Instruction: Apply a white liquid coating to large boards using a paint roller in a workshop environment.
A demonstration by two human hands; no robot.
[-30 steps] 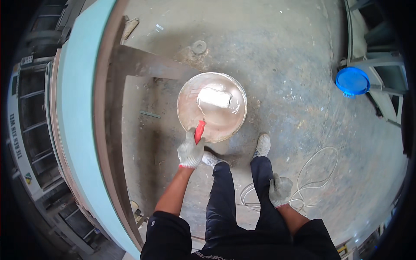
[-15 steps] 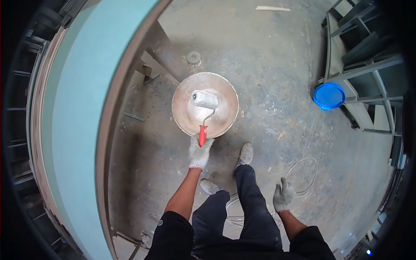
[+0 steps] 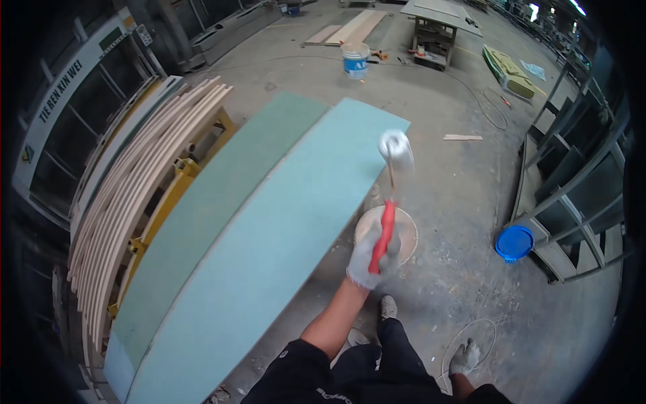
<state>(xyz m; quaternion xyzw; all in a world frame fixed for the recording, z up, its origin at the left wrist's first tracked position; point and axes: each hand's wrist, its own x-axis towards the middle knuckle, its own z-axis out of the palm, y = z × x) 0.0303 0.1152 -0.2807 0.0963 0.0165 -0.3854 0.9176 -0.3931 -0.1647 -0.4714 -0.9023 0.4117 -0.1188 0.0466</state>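
Left hand [image 3: 369, 261] in grey glove, fingers clamped around the red handle of a paint roller [image 3: 388, 202]. Roller is raised, handle pointing up and slightly right; white roller head [image 3: 396, 151] blurred, sits over the right edge of the nearer green board [image 3: 269, 249], near its far end. Cannot tell if the head touches the board. Directly behind the hand, on the floor [image 3: 464, 202], is a round basin [image 3: 406, 232], partly hidden by hand and handle.

Right hand [image 3: 465, 357] also gloved, hangs low beside the right leg, well apart from the roller, holding nothing; fingers look loosely apart, small in view.

Two long green boards lie side by side, second board [image 3: 222, 202] to the left of the first. Left of them, a stack of pale curved panels [image 3: 134, 182] on a yellow frame [image 3: 176, 182]. Blue lid [image 3: 514, 242] on the floor to the right of the basin, next to grey metal frames [image 3: 572, 195]. Thin cable loop [image 3: 471, 337] on the floor near the right hand. Far back, a white and blue bucket [image 3: 354, 60] and a bench [image 3: 441, 23].
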